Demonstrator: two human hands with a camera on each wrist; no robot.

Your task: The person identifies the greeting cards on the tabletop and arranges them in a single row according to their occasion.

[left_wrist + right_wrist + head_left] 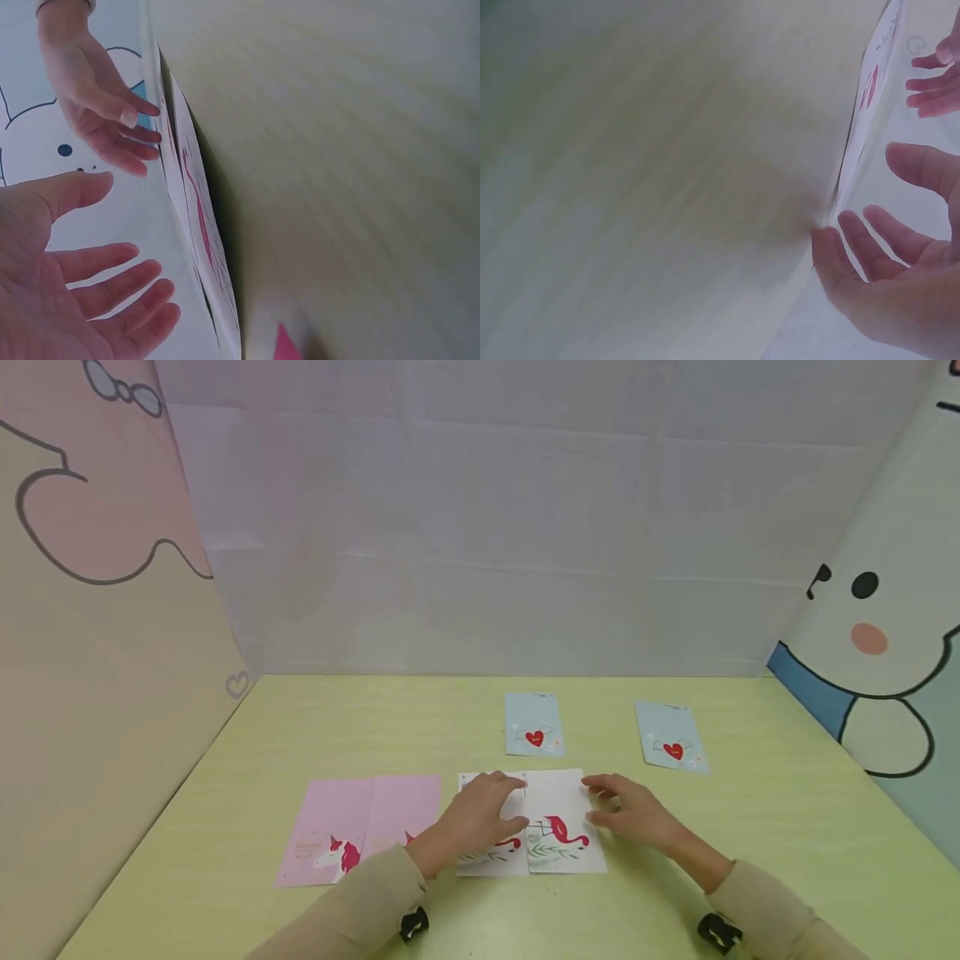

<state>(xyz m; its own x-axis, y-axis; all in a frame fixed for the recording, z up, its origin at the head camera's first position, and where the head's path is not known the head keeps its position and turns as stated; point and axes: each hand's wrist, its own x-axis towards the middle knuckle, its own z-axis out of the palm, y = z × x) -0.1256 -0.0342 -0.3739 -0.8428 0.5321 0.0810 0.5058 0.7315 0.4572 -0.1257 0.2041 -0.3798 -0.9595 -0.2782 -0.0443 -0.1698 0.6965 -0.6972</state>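
Observation:
Two white cards with red flamingos lie side by side on the table, their inner edges meeting. Over the left flamingo card (pixel 491 865) is my left hand (pixel 476 814), hiding much of its print; thumb and fingers are spread with nothing between them. My right hand (pixel 633 810) is at the outer edge of the right flamingo card (pixel 555 797), its fingers loosely bent. In the right wrist view, the little-finger side of the right hand (pixel 900 262) is down at the tabletop beside the card's edge. The left wrist view shows the cards edge-on, slightly raised in places.
Two pink unicorn cards, a left one (pixel 330 810) and a right one (pixel 397 802), overlap to the left, partly behind the left forearm. Farther back lie two light-blue heart cards, one in the middle (pixel 531 714) and one to the right (pixel 667 731). A pale wall (pixel 480 543) borders the yellow-green table (pixel 225 827).

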